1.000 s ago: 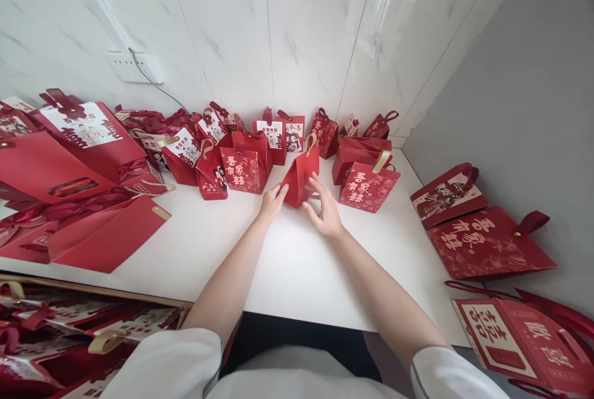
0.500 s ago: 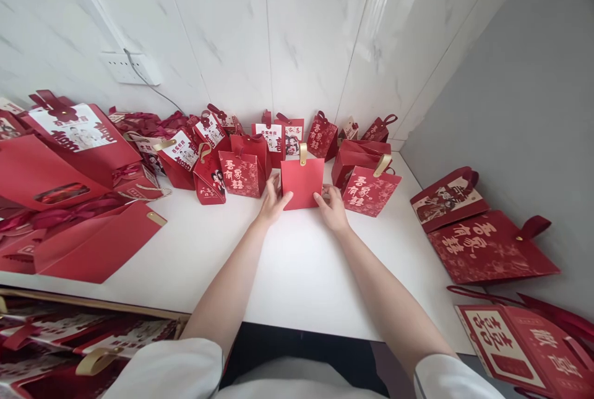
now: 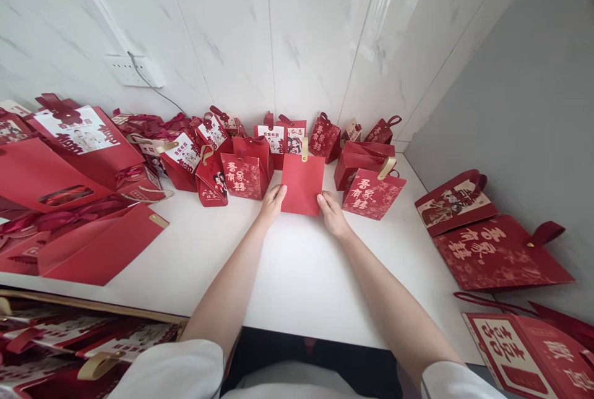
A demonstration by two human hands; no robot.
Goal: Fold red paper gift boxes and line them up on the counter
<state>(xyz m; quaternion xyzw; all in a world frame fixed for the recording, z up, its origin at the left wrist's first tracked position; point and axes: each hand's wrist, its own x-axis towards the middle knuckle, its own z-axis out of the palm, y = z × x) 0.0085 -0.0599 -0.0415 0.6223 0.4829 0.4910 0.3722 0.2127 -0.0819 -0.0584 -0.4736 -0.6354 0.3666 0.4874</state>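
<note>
A plain red gift box (image 3: 302, 184) with a gold handle stands on the white table (image 3: 297, 269), its flat face turned toward me. My left hand (image 3: 272, 201) presses against its lower left edge, fingers together. On the lower right corner my right hand (image 3: 331, 213) grips with curled fingers. The box sits in a row between a red box with gold characters (image 3: 242, 175) on its left and a similar box (image 3: 372, 192) on its right.
Several more small red boxes line the tiled wall at the back. Large red bags (image 3: 69, 158) pile up at the left. Flat red bags (image 3: 501, 250) lie against the grey wall on the right. A socket (image 3: 134, 69) hangs on the wall.
The plain red box has been turned from edge-on to face-on and set down in the row. Both hands moved from its sides to its lower corners.
</note>
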